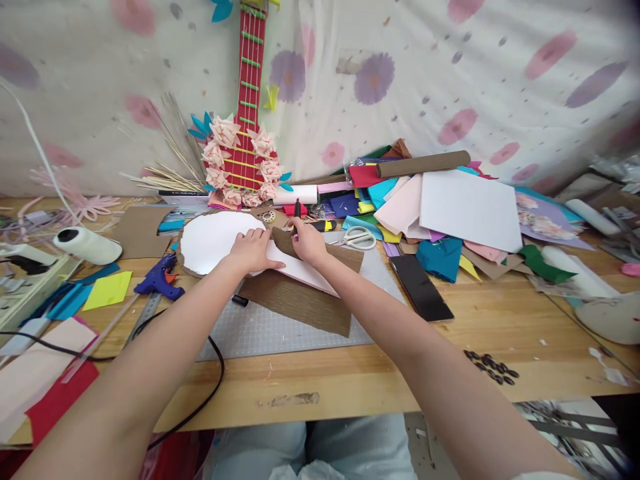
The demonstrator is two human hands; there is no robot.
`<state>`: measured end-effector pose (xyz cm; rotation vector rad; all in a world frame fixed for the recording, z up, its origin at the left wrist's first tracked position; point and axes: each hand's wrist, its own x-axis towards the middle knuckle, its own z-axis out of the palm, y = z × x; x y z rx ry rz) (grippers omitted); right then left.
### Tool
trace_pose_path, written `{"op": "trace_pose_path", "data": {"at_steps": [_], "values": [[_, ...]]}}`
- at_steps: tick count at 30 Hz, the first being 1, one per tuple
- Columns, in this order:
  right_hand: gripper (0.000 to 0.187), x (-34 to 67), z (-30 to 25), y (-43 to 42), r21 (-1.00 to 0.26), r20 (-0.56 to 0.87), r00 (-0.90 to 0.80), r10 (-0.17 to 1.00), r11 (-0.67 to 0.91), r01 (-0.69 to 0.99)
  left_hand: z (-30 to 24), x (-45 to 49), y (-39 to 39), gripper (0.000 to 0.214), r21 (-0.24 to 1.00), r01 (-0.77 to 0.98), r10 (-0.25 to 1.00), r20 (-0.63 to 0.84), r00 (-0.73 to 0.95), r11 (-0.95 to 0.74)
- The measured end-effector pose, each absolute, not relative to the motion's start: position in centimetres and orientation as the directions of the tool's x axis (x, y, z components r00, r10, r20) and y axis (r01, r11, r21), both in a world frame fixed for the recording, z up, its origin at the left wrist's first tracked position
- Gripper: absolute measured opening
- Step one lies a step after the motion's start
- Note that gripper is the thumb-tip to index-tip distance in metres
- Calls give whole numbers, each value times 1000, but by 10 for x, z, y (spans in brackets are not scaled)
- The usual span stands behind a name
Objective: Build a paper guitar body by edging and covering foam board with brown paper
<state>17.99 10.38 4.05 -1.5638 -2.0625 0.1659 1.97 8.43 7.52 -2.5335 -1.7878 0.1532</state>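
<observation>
A white guitar-shaped cutout point(220, 237) lies on brown crepe paper point(300, 303), its round body to the left and its neck pointing right. My left hand point(253, 250) rests on it where body and neck meet, fingers laid flat and thumb spread along the neck. Just right of it, my right hand point(309, 243) grips a black marker point(297, 209) held upright; its tip is hidden by the hand, near the neck's upper edge. A small black cap point(240, 301) sits on the grey cutting mat point(280, 343) below the paper.
A red paper guitar with pink flowers point(243, 157) leans against the curtain. White scissors point(359, 237), a phone point(421, 287) and coloured paper sheets point(470, 210) are to the right. On the left are a blue glue gun point(160, 277), its black cable and a thread spool point(87, 245).
</observation>
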Motion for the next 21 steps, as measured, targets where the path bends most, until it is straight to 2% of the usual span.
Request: {"op": "trace_pose_path", "data": {"at_steps": [5,9,12,18,21], "values": [[33,192,41,102,-511,407,-147,902,357,782,73,15,80,88,-51,927,928,7,372,-371],[21,214,38,97,-646,342,-123,932,328,689,73,15,75,81,-18,917,915,56,399,-399],[20,232,37,87,-719,300,-136,944,317,619,73,18,74,71,4,895,893,68,445,-446],[16,255,41,62,-755,251,-216,944,330,567,69,19,76,40,49,881,882,73,466,-470],[16,258,41,56,-766,252,-227,941,337,547,68,18,73,35,76,883,886,66,458,-463]]}}
